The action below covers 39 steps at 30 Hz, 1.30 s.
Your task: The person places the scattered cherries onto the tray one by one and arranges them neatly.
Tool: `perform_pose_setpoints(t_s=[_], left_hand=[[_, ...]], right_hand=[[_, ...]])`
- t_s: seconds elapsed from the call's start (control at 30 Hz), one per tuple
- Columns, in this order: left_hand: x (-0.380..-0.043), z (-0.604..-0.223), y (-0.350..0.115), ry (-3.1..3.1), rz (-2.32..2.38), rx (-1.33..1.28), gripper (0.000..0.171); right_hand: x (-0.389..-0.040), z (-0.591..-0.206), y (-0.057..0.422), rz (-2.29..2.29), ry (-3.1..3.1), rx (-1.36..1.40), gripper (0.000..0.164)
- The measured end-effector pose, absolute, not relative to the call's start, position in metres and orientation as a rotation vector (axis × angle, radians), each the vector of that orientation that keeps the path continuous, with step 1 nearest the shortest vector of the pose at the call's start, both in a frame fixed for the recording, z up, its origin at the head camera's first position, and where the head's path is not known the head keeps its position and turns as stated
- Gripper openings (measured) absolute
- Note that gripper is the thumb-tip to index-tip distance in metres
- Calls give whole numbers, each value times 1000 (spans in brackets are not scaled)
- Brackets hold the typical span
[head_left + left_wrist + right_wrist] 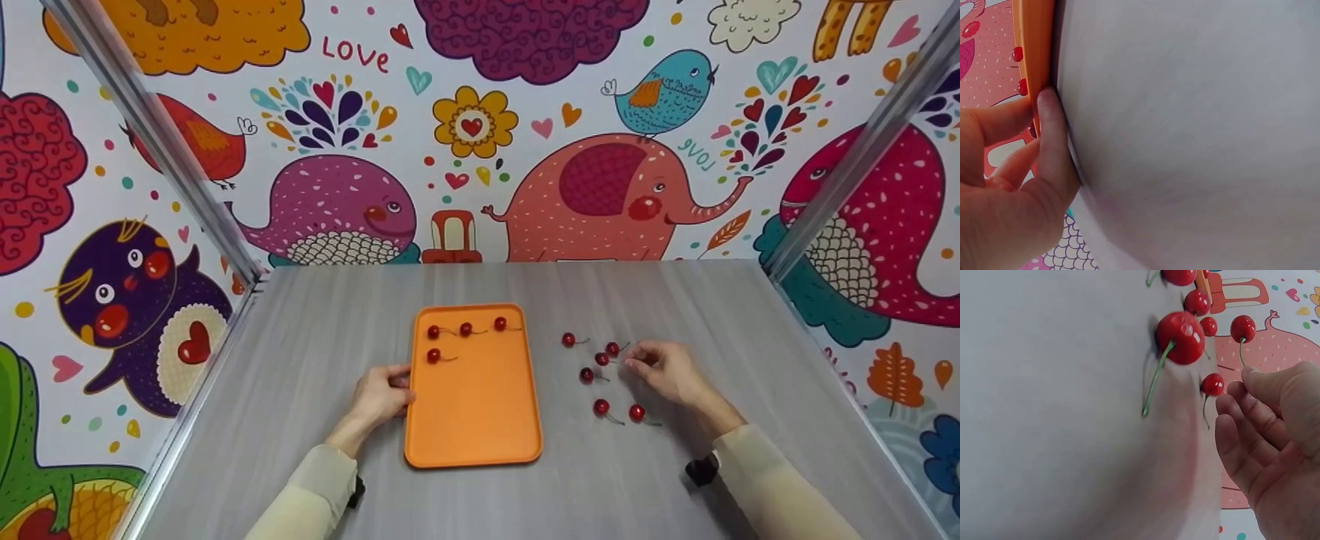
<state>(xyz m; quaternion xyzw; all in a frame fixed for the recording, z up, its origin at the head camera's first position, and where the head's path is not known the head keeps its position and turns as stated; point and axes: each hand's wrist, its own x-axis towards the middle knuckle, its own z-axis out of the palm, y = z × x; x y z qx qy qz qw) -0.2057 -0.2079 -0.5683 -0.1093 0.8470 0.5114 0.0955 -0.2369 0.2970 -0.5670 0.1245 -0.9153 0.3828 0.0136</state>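
An orange tray (472,420) lies on the table, with several red cherries (466,329) along its far end, stems attached. My left hand (384,394) grips the tray's left edge; in the left wrist view its fingers pinch the rim from both sides. To the right of the tray, my right hand (667,371) pinches the green stem of a cherry (1243,329) between thumb and fingertip. That fruit hangs off the table surface in the right wrist view. Close by on the table lies another cherry (1212,384), its stem pointing towards my fingers.
More loose cherries are scattered between the tray and my right hand, including one nearer me (637,412) and one farther off (569,340). Metal frame posts (847,180) and patterned walls (480,60) bound the grey table (337,315) at the back and sides.
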Motion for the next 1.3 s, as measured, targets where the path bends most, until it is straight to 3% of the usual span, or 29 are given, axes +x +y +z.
perform_pose_setpoints(t_s=[1.3], left_hand=[[-205,-567,-208,2528,1521,-302,59]], right_hand=[[-257,-547,209,1444,-2761,515,10]])
